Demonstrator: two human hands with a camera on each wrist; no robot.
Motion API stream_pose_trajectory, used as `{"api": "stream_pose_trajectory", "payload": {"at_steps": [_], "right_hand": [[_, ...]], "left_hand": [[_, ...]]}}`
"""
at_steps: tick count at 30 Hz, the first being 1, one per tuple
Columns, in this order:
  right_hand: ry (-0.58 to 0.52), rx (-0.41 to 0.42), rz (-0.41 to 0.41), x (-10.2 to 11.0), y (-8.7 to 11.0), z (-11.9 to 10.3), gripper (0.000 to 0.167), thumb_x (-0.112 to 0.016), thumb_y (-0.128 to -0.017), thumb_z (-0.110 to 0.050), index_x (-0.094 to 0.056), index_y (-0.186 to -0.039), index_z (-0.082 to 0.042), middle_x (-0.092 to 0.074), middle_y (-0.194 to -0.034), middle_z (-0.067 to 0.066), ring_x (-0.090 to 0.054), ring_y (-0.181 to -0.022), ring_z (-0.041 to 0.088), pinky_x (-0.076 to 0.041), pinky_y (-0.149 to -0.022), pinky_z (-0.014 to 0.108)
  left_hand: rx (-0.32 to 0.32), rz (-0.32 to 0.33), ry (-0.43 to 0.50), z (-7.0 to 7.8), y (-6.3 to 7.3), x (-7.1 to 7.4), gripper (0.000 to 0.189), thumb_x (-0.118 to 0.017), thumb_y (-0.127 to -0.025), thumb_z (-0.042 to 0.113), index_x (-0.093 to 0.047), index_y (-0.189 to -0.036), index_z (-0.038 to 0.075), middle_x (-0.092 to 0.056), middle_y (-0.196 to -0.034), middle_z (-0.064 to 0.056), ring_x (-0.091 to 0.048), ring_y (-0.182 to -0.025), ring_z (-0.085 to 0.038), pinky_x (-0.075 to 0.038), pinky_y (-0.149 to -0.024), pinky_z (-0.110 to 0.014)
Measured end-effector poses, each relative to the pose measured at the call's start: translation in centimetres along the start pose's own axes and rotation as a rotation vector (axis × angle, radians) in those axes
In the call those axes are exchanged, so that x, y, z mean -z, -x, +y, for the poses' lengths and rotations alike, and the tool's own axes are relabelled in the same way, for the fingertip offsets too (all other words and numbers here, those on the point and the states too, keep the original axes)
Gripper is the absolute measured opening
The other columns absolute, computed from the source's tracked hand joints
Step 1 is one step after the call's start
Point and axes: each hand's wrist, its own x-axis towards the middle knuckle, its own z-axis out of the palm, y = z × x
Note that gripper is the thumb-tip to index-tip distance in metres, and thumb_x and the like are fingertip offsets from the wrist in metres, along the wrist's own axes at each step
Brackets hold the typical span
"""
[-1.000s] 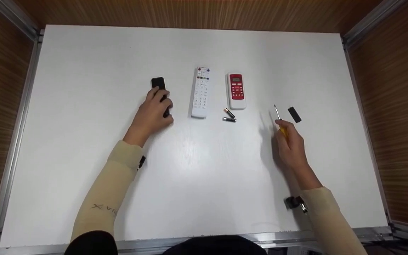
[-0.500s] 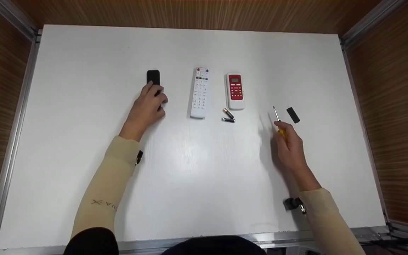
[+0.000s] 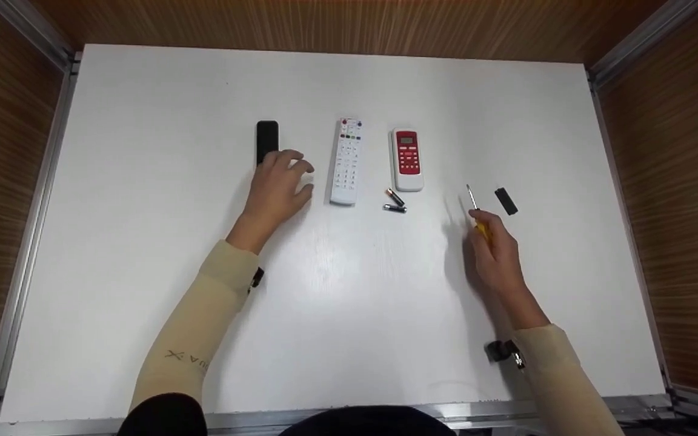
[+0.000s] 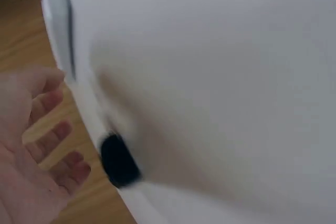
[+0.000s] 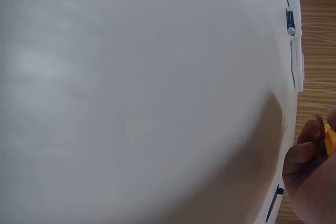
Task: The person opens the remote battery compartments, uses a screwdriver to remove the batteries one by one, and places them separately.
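Note:
In the head view a black remote control (image 3: 267, 140) lies at the left, its lower end hidden by my left hand (image 3: 277, 184). That hand's fingers are loosely bent, with nothing between them; the left wrist view shows the fingers (image 4: 47, 142) apart from the black remote. My right hand (image 3: 495, 251) grips the yellow handle of a screwdriver (image 3: 482, 229), whose metal shaft points away from me. To the right of its tip lies a small black battery cover (image 3: 506, 201). Only a bit of the yellow handle (image 5: 329, 139) shows in the right wrist view.
A white remote (image 3: 346, 162) lies in the middle, beside a white remote with a red face (image 3: 408, 158). Two batteries, one slanted (image 3: 395, 197) and one level (image 3: 395, 208), lie just below the red-faced one. Wood-grain panels (image 3: 337, 27) border the white table (image 3: 349, 339).
The black remote first slid up and left under my left hand. Then the hand let go and moved right, toward the white remote. My right hand keeps holding the screwdriver, nearly still.

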Motion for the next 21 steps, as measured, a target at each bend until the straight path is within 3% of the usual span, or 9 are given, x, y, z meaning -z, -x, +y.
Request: {"api": "stream_pose_trajectory", "payload": {"at_steps": [2,5,10,13,16,21], "right_hand": [[0.009,-0.004,0.000,0.0,0.0,-0.2,0.036,-0.050,-0.102,-0.012,-0.055,-0.136,-0.020,-0.066,-0.104,0.012,-0.049,-0.076,0.020,-0.040,-0.066,0.026],[-0.025,-0.025,0.001,-0.1,0.1,-0.5,0.033,-0.054,-0.100,-0.010,-0.056,-0.132,-0.018,-0.063,-0.086,0.010,-0.050,-0.066,0.019,-0.040,-0.057,0.024],[-0.198,-0.051,-0.016,-0.3,0.3,-2.1,0.027,-0.060,-0.096,-0.003,-0.058,-0.122,-0.005,-0.065,-0.085,0.016,-0.053,-0.058,0.018,-0.044,-0.050,0.021],[-0.261,-0.036,-0.017,0.0,0.5,-4.2,0.029,-0.063,-0.092,0.004,-0.058,-0.121,0.003,-0.065,-0.089,0.023,-0.055,-0.062,0.016,-0.046,-0.055,0.019],[-0.288,-0.015,-0.016,0.2,0.8,-5.9,0.030,-0.064,-0.089,0.008,-0.058,-0.119,0.008,-0.064,-0.096,0.028,-0.056,-0.074,0.017,-0.046,-0.067,0.018],[-0.307,-0.016,-0.031,-0.2,0.7,-4.8,0.032,-0.066,-0.088,0.008,-0.061,-0.119,0.005,-0.066,-0.102,0.026,-0.059,-0.083,0.019,-0.047,-0.073,0.018]], "left_hand": [[0.019,0.006,0.065,1.9,-0.2,-0.3,0.031,-0.065,-0.096,0.027,-0.066,-0.123,0.013,-0.057,-0.132,-0.010,-0.051,-0.123,-0.032,-0.046,-0.097,-0.047],[0.052,-0.042,0.151,4.5,-0.5,-0.9,0.046,-0.061,-0.098,0.039,-0.057,-0.138,0.016,-0.057,-0.132,-0.010,-0.054,-0.118,-0.029,-0.050,-0.089,-0.046],[0.109,-0.150,0.152,7.5,-1.7,-2.7,0.074,-0.062,-0.094,0.051,-0.033,-0.155,0.022,-0.048,-0.141,-0.015,-0.048,-0.117,-0.031,-0.050,-0.083,-0.046],[0.119,-0.160,0.053,8.3,-2.7,-4.1,0.081,-0.065,-0.091,0.053,-0.029,-0.157,0.022,-0.043,-0.142,-0.020,-0.044,-0.115,-0.032,-0.049,-0.079,-0.044],[0.128,-0.147,-0.050,8.4,-3.4,-5.2,0.081,-0.067,-0.091,0.050,-0.031,-0.156,0.019,-0.036,-0.145,-0.023,-0.042,-0.116,-0.034,-0.049,-0.080,-0.044],[0.144,-0.130,-0.120,8.0,-3.8,-6.2,0.082,-0.071,-0.090,0.046,-0.033,-0.155,0.014,-0.024,-0.152,-0.024,-0.040,-0.119,-0.034,-0.049,-0.083,-0.044]]}}
